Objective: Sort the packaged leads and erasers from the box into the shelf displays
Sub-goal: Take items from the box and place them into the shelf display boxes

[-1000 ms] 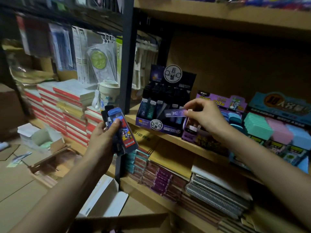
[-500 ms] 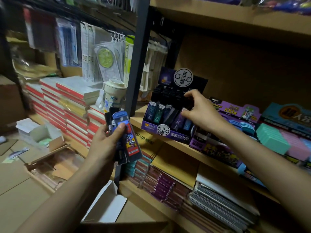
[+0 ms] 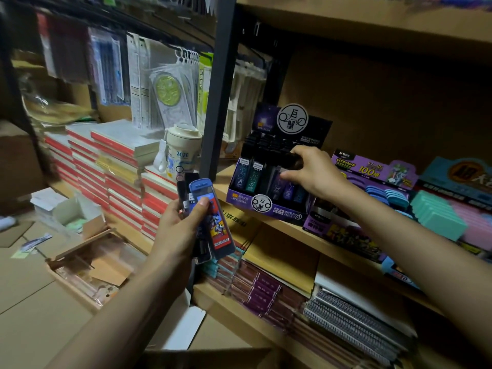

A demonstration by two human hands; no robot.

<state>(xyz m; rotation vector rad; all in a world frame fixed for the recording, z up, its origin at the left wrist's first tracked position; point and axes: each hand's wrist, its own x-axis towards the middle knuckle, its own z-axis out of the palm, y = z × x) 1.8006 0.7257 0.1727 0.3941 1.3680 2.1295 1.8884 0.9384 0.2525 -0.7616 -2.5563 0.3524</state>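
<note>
My left hand (image 3: 174,231) grips a fanned bunch of lead packs (image 3: 216,222); a blue one with a red label lies on top and darker ones sit behind it. It hovers in front of the black shelf post. My right hand (image 3: 318,173) reaches into the dark purple lead display box (image 3: 262,209) on the middle shelf. Its fingertips pinch a dark lead pack (image 3: 291,158) in the box's right rows. Upright lead packs (image 3: 249,177) fill the front row. A purple lead display (image 3: 372,169) stands to the right, then teal and pink erasers (image 3: 436,218).
A black shelf post (image 3: 219,102) rises between my hands. Stacked red notebooks (image 3: 117,177) and a cream cup (image 3: 182,150) sit to the left. Notebooks and spiral pads (image 3: 354,326) fill the lower shelf. An open cardboard box edge (image 3: 210,356) lies at the bottom.
My right hand carried a purple lead pack from mid-air into the dark display box and now works among the rows there. My left hand kept its bunch nearly still.
</note>
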